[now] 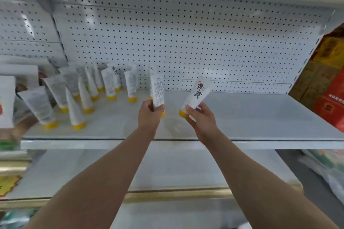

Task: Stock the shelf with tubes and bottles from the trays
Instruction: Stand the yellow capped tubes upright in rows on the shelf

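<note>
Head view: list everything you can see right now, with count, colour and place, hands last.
Standing tubes: about a dozen, white with yellow caps, cap-down on the shelf's left part.
Held tubes: two, white with yellow caps; one in the left hand, one in the right, both above the shelf.
Shelf: one, white, mid-frame; right part bare.
Pegboard: one, white, behind the shelf.
Lower shelf: one, white, below.
Boxes: several, red and yellow, far right.
Left hand: grip round the tube's lower end.
Right hand: grip near the tube's cap.
</note>
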